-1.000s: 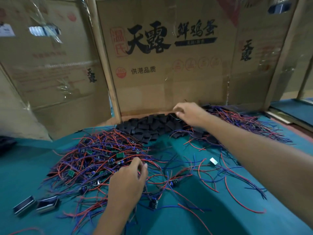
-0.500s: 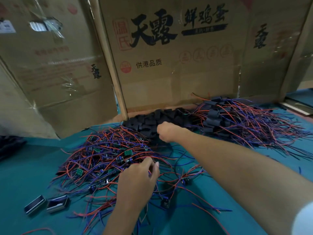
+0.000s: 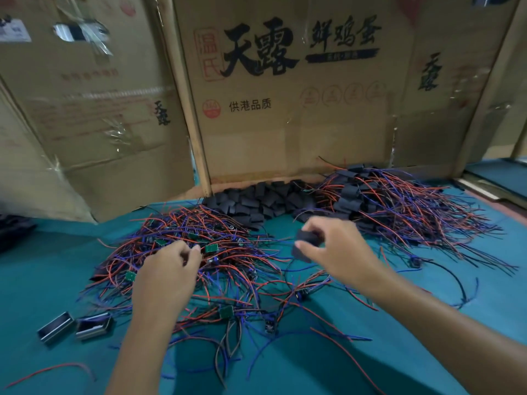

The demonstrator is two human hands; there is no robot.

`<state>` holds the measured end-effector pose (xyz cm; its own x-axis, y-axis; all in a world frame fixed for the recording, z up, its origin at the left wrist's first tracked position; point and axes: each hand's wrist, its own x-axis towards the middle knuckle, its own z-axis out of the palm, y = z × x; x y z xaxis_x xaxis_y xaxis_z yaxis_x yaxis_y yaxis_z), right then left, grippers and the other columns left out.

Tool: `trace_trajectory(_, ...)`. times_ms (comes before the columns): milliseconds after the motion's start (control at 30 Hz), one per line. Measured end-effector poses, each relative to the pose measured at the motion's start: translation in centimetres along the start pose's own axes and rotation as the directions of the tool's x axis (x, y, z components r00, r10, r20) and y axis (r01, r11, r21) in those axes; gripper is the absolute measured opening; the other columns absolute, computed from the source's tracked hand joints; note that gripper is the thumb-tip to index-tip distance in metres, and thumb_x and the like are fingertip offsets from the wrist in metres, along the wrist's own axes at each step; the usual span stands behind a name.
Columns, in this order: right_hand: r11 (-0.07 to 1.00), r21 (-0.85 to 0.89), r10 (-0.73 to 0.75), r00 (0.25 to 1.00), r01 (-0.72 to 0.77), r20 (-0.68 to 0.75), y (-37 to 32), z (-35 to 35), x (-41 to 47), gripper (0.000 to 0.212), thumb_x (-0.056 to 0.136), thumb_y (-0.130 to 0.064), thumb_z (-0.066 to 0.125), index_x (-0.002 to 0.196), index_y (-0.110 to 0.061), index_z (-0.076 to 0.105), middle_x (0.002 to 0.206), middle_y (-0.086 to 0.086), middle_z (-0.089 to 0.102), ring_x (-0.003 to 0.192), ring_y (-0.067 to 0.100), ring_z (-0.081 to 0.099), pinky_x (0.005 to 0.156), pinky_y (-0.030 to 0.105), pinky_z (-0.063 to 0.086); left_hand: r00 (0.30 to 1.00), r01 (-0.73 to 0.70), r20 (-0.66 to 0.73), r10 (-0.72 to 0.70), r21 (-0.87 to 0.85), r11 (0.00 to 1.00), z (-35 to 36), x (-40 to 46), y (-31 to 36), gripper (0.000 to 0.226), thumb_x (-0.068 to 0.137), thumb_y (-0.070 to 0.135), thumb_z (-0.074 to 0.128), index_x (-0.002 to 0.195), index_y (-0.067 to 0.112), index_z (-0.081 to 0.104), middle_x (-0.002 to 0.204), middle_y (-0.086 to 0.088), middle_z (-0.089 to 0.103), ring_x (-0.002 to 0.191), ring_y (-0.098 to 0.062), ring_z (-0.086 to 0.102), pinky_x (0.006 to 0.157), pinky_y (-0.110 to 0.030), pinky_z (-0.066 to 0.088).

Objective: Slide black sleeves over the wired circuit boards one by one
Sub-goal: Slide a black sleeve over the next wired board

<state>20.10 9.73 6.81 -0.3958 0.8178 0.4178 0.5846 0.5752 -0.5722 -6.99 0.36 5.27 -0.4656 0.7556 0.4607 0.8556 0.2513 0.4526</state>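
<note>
— Pinching a black sleeve [image 3: 305, 241] between thumb and fingers, the right hand [image 3: 338, 252] hangs above the teal surface [image 3: 427, 323], just right of the big tangle of wired boards [image 3: 199, 260]. That is the head view, the only one.

— And the left hand [image 3: 168, 276]?

— Curled down into the tangle, fingertips drawn together among the red and blue wires beside a small green board [image 3: 211, 248]. Whether it has closed on a wire or a board, the picture is too blurred to tell.

— Where are the rest of the sleeves?

— A heap of loose black sleeves [image 3: 256, 199] lies at the back of the surface, against the foot of the cardboard boxes [image 3: 285, 124] that wall it in. To the right of that heap sits a second pile [image 3: 399, 206], where the wires run out of black sleeves already fitted.

— Anything else on the surface?

— Two small metal cases [image 3: 75, 326] lie side by side at the front left, near the left forearm. A single red wire [image 3: 48, 372] curls alone at the lower left edge. More green boards show through the tangle, one near the left wrist [image 3: 130, 276] and one lower down at the middle [image 3: 226, 311]. Stray wires trail off toward the right forearm.
</note>
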Motion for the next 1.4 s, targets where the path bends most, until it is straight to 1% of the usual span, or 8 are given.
trace_trajectory(200,0.817,0.512,0.242,0.963,-0.267,0.116,2.6,-1.5,-6.1,0.030,0.085,0.002,0.067,0.104,-0.021,0.063,0.069,0.002,0.062,0.044,0.019,0.050,0.039,0.028,0.042,0.886,-0.051,0.460,0.065,-0.044,0.998,-0.5,-0.1,-0.7,0.021,0.095,0.040,0.062,0.079,0.026,0.061,0.091,-0.005,0.070,0.085,-0.020,0.065,0.079,-0.042,0.054)
trace_trajectory(333,0.456,0.778,0.448,0.867,-0.431,0.218,2.7,-1.1,-5.6,0.013,0.087,-0.004,0.065,0.077,-0.011,0.068,0.068,0.005,0.058,0.047,0.013,0.045,0.040,0.019,0.034,0.804,-0.085,0.578,0.139,-0.120,0.989,-1.2,-0.4,-1.6,0.017,0.088,0.036,0.073,0.079,0.027,0.061,0.054,0.008,0.046,0.047,-0.003,0.040,0.054,-0.025,0.038)
trace_trajectory(533,0.170,0.858,0.464,0.808,-0.484,0.364,2.6,-0.8,-5.7,0.021,0.081,-0.027,0.065,0.072,-0.010,0.055,0.066,0.008,0.051,0.059,0.020,0.059,0.044,0.028,0.047,0.645,-0.170,0.725,0.243,-0.173,0.970,0.6,-1.7,0.1,0.030,0.075,0.033,0.085,0.088,0.032,0.058,0.067,0.007,0.039,0.054,-0.007,0.034,0.057,-0.027,0.031)
trace_trajectory(667,0.076,0.864,0.396,0.810,-0.498,0.433,2.2,-0.9,-5.8,0.023,0.091,-0.024,0.056,0.075,-0.009,0.056,0.071,0.012,0.061,0.070,0.029,0.070,0.055,0.035,0.058,0.685,-0.278,0.679,0.263,-0.089,0.956,1.0,-1.6,0.1,0.019,0.082,0.036,0.078,0.086,0.032,0.060,0.079,0.007,0.052,0.068,-0.010,0.048,0.069,-0.032,0.043)
trace_trajectory(767,0.140,0.847,0.399,0.812,-0.514,0.426,2.1,-1.1,-6.0,0.027,0.099,-0.024,0.047,0.077,-0.010,0.053,0.071,0.012,0.061,0.064,0.028,0.066,0.050,0.032,0.056,0.722,-0.347,0.605,0.334,-0.101,0.933,0.3,-1.4,0.5,0.013,0.086,0.041,0.073,0.083,0.038,0.061,0.091,0.012,0.053,0.080,-0.002,0.050,0.073,-0.024,0.042)
trace_trajectory(933,0.290,0.776,0.431,0.800,-0.561,0.417,2.4,-1.3,-6.0,0.025,0.099,-0.033,0.048,0.085,-0.013,0.052,0.062,0.004,0.045,0.050,0.020,0.046,0.040,0.025,0.031,0.871,-0.252,0.299,0.390,-0.409,0.877,-1.2,-1.1,1.3,0.004,0.083,0.040,0.073,0.085,0.039,0.070,0.080,0.015,0.068,0.062,-0.002,0.054,0.058,-0.012,0.040)
trace_trajectory(1167,0.756,0.480,0.352,0.895,-0.445,0.274,1.9,-1.0,-6.4,0.035,0.093,-0.039,0.058,0.079,-0.008,0.054,0.059,-0.006,0.032,0.050,0.009,0.028,0.051,0.022,0.022,0.979,0.097,0.163,0.119,-0.899,0.427,-0.9,-1.8,4.2,0.017,0.089,0.037,0.059,0.097,0.023,0.064,0.089,-0.013,0.075,0.046,-0.021,0.048,0.044,-0.026,0.043)
trace_trajectory(1400,0.880,0.275,0.253,0.872,-0.388,0.420,2.1,-1.2,-6.6,0.013,0.096,-0.032,0.057,0.099,-0.021,0.062,0.080,-0.010,0.057,0.070,-0.004,0.049,0.066,0.015,0.037,0.959,0.284,0.283,0.026,-0.953,-0.104,-1.3,-1.8,4.7,0.034,0.095,0.033,0.051,0.109,0.006,0.068,0.082,-0.003,0.065,0.053,-0.009,0.048,0.052,-0.018,0.046)
